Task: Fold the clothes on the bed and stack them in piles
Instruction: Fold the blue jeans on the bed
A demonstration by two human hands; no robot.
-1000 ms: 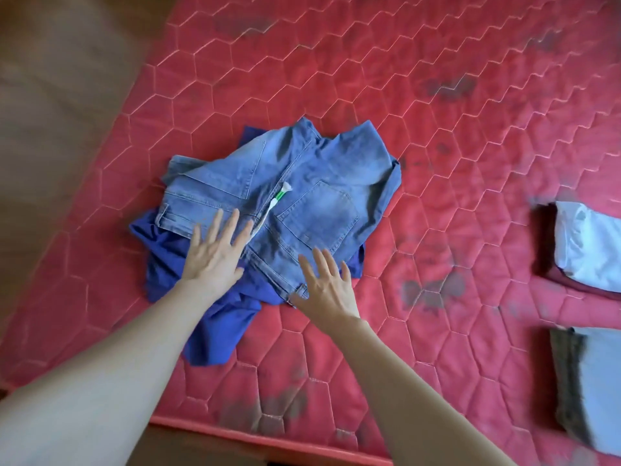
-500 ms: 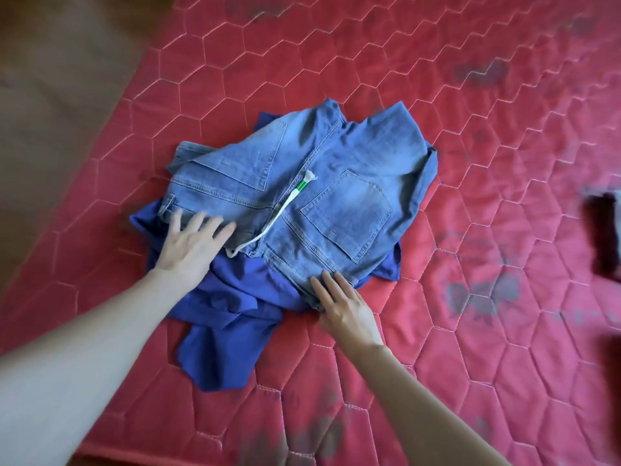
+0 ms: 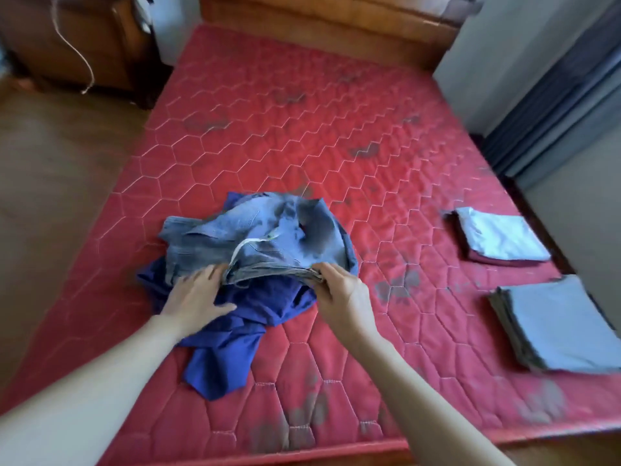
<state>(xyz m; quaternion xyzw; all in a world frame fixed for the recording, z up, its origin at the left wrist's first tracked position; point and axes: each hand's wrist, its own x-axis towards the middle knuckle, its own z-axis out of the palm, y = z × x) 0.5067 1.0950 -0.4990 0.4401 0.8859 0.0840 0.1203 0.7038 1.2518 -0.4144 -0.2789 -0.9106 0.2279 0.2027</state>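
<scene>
Red quilted mattress (image 3: 302,136) fills the room between a wooden headboard and grey curtains. At its right edge two folded piles are done: a far pile (image 3: 500,238) and a nearer grey pile (image 3: 564,322). Left of centre, folded jeans (image 3: 262,240) lie on a crumpled blue garment (image 3: 228,334). The left hand (image 3: 198,297) grips the jeans' near edge with fingers tucked beneath; the right hand (image 3: 339,290) pinches it. Stacking the jeans and folding the blue garment seem to remain.
</scene>
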